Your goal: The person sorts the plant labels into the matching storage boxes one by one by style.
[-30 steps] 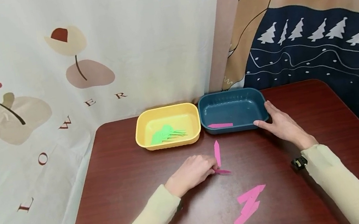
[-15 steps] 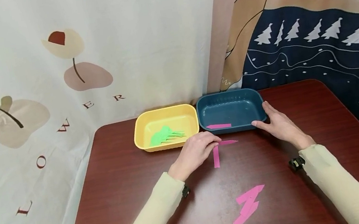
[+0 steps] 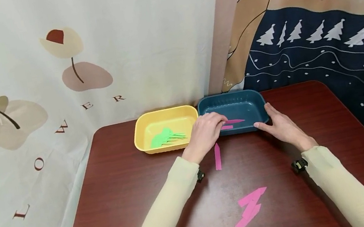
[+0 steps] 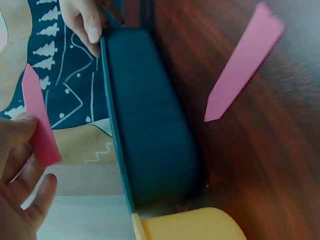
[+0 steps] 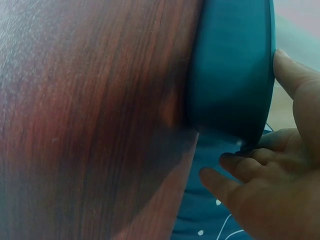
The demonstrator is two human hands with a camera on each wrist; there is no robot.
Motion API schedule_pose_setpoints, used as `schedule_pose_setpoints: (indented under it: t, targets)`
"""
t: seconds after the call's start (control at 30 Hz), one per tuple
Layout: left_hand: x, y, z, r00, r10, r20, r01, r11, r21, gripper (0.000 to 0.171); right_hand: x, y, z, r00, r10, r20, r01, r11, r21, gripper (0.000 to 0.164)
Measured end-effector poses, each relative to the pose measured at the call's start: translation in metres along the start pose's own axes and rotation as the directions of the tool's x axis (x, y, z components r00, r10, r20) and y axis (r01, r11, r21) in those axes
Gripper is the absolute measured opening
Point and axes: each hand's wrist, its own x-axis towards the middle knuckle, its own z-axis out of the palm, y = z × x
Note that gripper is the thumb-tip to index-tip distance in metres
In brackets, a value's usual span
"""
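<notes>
In the head view, my left hand (image 3: 205, 131) is over the left part of a dark blue plastic tray (image 3: 240, 130). Thumb and fingers pinch a pink pointed plant label (image 4: 40, 117), seen above the rim in the left wrist view. Another pink label (image 3: 227, 127) lies inside the tray, partly hidden by that hand. My right hand (image 3: 285, 126) grips the tray's near right corner, thumb on the rim and fingers along the end wall. A single pink label (image 3: 217, 157) lies on the table in front of the tray.
A yellow tray (image 3: 141, 144) holding several green labels (image 3: 162, 137) stands left of the blue one. Nearer on the brown table (image 3: 120, 199), several pink labels (image 3: 249, 216) overlap in a zigzag. A printed curtain (image 3: 159, 54) hangs behind the table.
My left hand has carried the pink label from the table, forward and up, to above the blue tray. The right hand has kept its place on the tray's corner.
</notes>
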Motion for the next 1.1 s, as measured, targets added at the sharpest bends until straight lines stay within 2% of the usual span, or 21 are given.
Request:
schedule_pose_setpoints:
  t: [0.13,0.27,0.5,0.6,0.7,1.1]
  targets:
    - [0.017,-0.001,0.007,0.994,-0.083,0.073,0.078,0.995,0.065,0.015,0.0,-0.001,0.0,1.0,0.004,0.002,-0.004,1.0,0.001,0.106]
    - [0.027,-0.002,0.013,0.978,-0.145,0.147,0.134,0.987,0.087,0.018,0.0,-0.001,-0.001,1.0,0.009,0.003,-0.009,1.0,-0.001,0.105]
    - [0.035,-0.003,0.022,0.942,-0.233,0.241,0.225,0.972,0.06,0.019,-0.001,0.0,-0.002,1.0,0.011,0.005,-0.011,1.0,-0.009,0.106]
    - [0.036,-0.004,0.025,0.924,-0.27,0.269,0.258,0.963,0.08,0.019,-0.001,0.0,-0.001,1.0,0.006,0.005,-0.006,1.0,-0.008,0.106]
    - [0.036,-0.006,0.029,0.916,-0.285,0.281,0.263,0.958,0.114,0.018,-0.001,-0.001,-0.001,1.0,-0.001,0.008,0.001,1.0,-0.013,0.107]
    - [0.036,-0.011,0.038,0.908,-0.292,0.301,0.261,0.955,0.14,0.018,0.001,-0.001,-0.002,1.0,0.005,0.018,-0.004,1.0,-0.03,0.107]
